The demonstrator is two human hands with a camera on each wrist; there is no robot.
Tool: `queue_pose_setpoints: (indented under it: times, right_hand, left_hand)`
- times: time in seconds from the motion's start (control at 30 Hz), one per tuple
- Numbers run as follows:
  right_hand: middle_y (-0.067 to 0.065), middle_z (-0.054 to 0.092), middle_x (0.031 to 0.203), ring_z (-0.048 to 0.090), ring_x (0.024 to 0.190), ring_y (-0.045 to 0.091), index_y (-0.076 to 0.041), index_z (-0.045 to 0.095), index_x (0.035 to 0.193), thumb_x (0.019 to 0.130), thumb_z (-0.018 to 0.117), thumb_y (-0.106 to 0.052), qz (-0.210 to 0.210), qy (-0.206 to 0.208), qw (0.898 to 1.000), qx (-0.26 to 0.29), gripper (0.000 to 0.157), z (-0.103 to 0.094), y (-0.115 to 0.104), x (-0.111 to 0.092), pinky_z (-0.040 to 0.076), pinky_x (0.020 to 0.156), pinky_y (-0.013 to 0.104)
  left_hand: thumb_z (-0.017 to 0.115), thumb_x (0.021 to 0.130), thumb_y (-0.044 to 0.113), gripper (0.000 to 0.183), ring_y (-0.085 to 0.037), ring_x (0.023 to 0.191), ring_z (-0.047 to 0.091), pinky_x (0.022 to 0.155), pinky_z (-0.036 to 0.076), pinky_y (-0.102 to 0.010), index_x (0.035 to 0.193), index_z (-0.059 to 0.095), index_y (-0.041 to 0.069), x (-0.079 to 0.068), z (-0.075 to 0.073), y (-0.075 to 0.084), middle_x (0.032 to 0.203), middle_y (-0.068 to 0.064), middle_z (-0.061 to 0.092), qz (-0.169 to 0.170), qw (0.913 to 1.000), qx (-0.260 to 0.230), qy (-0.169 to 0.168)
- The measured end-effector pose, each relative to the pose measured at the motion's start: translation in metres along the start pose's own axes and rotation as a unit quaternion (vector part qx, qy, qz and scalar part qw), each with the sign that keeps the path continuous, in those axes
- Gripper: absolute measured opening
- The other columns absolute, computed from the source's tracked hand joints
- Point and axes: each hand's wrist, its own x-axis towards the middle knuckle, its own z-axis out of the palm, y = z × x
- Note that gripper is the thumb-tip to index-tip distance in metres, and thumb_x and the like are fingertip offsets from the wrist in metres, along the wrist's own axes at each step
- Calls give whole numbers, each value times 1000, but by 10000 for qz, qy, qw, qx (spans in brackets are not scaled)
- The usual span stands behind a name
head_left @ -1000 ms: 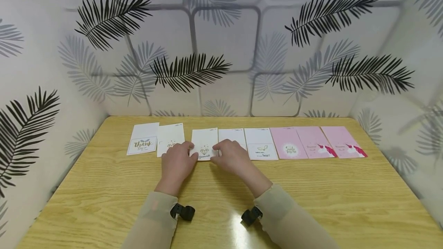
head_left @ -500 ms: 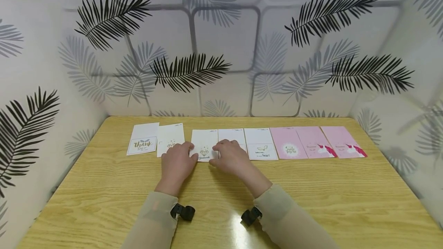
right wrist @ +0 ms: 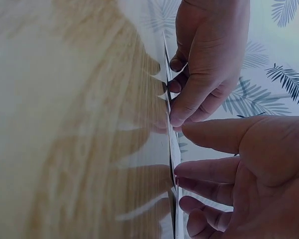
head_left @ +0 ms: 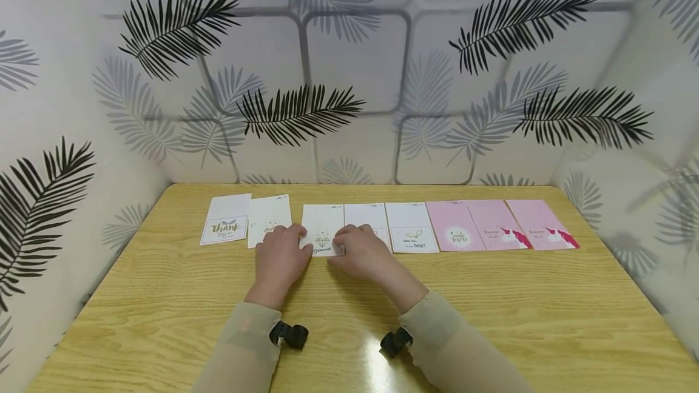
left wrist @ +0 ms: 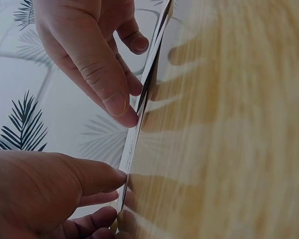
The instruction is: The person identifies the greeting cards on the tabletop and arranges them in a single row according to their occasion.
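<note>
A white card with a gold diamond print (head_left: pixel 322 223) lies flat on the table between my two hands. My left hand (head_left: pixel 280 259) rests at its lower left corner, with the thumb at the card's edge and the fingers over the neighbouring white diamond card (head_left: pixel 269 208). At the lower right corner is my right hand (head_left: pixel 360 251), its fingers relaxed and partly covering another white card (head_left: pixel 364 212). In the left wrist view the left thumb (left wrist: pixel 107 178) meets the card's thin edge. The right wrist view shows the right fingers (right wrist: pixel 209 172) at that edge, loosely spread.
A white "Thank you" card (head_left: pixel 228 208) ends the row at left. To the right follow a white heart card (head_left: pixel 408 214), a pink card (head_left: pixel 450 214) and two pink unicorn cards (head_left: pixel 488 214). The wooden table (head_left: pixel 519 314) meets a leaf-patterned backdrop (head_left: pixel 360 77) behind.
The right hand has slid slightly left over the middle card's lower right corner. That card sits a touch nearer to me. The left hand has stayed in place.
</note>
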Motion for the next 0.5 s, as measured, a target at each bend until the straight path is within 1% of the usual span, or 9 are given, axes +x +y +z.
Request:
queue_pose_setpoints:
  times: [0.5]
  right_hand:
    - [10, 66, 147, 55, 138, 36, -7, 80, 130, 101, 82, -30, -31, 62, 10000, 43, 37, 2, 1, 1, 52, 110, 50]
  left_hand:
    - [74, 103, 21, 30, -46, 110, 68, 91, 53, -64, 128, 77, 6, -1, -1, 1, 117, -20, 73, -6, 10000, -50, -32]
